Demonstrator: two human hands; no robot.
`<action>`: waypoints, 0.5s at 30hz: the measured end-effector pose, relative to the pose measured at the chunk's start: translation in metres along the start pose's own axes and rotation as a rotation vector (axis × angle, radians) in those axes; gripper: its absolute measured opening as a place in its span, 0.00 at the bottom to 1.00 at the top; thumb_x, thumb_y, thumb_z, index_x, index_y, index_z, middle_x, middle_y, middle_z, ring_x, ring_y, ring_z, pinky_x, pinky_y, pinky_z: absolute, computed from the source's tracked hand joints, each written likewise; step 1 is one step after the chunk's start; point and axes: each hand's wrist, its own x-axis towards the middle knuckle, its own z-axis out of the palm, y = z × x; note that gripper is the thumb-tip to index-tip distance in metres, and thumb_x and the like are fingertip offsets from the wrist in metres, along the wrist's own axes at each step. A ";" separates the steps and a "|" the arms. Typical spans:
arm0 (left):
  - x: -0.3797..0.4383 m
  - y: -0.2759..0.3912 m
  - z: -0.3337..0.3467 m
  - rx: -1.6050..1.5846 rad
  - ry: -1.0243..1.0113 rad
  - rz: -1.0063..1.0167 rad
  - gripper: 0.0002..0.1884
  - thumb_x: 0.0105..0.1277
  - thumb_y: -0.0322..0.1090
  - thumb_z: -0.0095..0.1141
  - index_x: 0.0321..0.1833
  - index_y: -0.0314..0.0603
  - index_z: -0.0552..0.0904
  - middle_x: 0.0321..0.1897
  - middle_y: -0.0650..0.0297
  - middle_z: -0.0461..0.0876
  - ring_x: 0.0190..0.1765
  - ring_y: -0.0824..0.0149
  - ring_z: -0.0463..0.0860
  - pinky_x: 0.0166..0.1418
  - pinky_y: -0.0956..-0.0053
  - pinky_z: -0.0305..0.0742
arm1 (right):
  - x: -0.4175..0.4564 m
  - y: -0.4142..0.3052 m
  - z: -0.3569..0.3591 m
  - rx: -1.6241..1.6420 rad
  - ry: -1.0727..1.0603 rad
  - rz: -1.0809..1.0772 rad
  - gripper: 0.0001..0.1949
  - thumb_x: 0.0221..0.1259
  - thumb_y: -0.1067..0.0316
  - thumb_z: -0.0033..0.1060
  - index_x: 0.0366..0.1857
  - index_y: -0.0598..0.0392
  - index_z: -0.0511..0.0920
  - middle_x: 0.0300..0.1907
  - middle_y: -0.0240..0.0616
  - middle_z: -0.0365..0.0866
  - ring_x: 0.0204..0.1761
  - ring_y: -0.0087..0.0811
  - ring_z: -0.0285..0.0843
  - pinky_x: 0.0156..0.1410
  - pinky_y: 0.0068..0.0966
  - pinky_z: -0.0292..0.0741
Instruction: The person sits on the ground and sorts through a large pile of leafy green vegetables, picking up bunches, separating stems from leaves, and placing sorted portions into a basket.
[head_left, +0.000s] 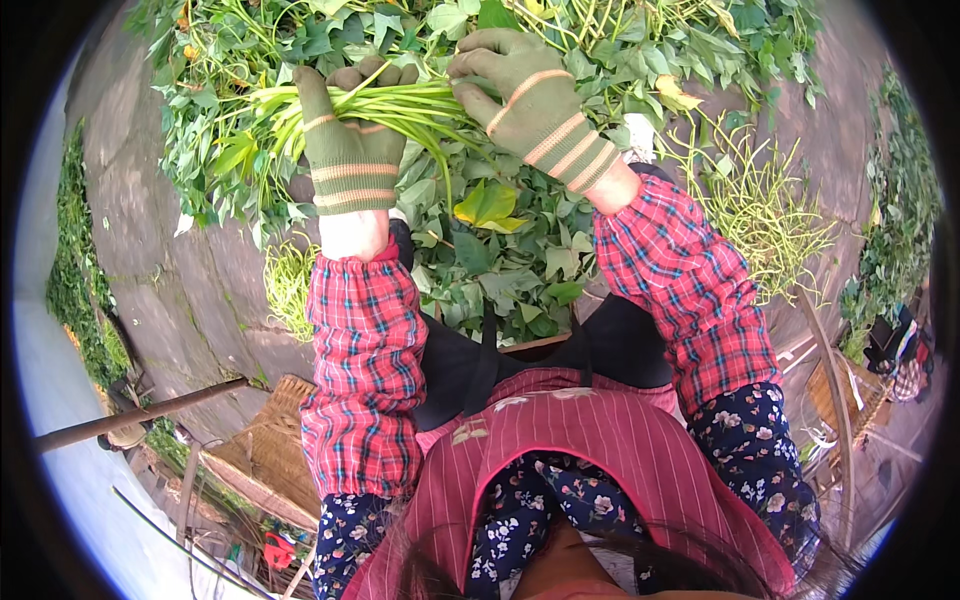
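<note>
Both of my hands wear olive-green knit gloves with orange stripes. My left hand (352, 139) is closed around a bunch of long green leaf stems (409, 105), its thumb and fingertips pointing away from me. The stems lie sideways, and their far end reaches my right hand (521, 97). My right hand has its fingers bent and spread at that end of the bunch; whether it grips any stem cannot be told. Beneath and beyond both hands spreads a heap of leafy green vines (480, 161), with a yellowing leaf (487, 206) on it between my forearms.
Bare stems lie in a pile (765, 202) on the right and a smaller pile (291, 289) beside my left forearm. A woven basket (262, 450) stands at lower left, near a wooden pole (142, 416). Another woven basket (847, 390) is at right. Paving slabs (172, 300) surround the heap.
</note>
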 end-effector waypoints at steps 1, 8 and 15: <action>-0.001 0.000 0.001 0.005 -0.010 -0.001 0.26 0.66 0.56 0.47 0.27 0.35 0.69 0.32 0.51 0.73 0.35 0.56 0.68 0.57 0.49 0.67 | 0.000 -0.001 0.000 0.002 -0.016 0.007 0.08 0.50 0.66 0.62 0.34 0.52 0.81 0.43 0.40 0.79 0.44 0.43 0.77 0.49 0.35 0.74; -0.004 -0.002 0.005 0.071 0.030 0.038 0.26 0.66 0.56 0.47 0.26 0.35 0.69 0.31 0.53 0.71 0.36 0.56 0.67 0.59 0.48 0.65 | -0.003 0.001 0.008 0.011 -0.014 0.015 0.05 0.50 0.62 0.60 0.28 0.48 0.79 0.38 0.33 0.79 0.41 0.43 0.75 0.46 0.37 0.73; -0.009 -0.006 0.012 0.120 0.022 0.013 0.25 0.67 0.56 0.45 0.24 0.40 0.67 0.25 0.59 0.69 0.32 0.58 0.67 0.60 0.48 0.63 | -0.001 -0.002 0.002 0.076 -0.115 0.019 0.06 0.48 0.70 0.59 0.30 0.56 0.76 0.38 0.42 0.79 0.42 0.46 0.76 0.47 0.35 0.74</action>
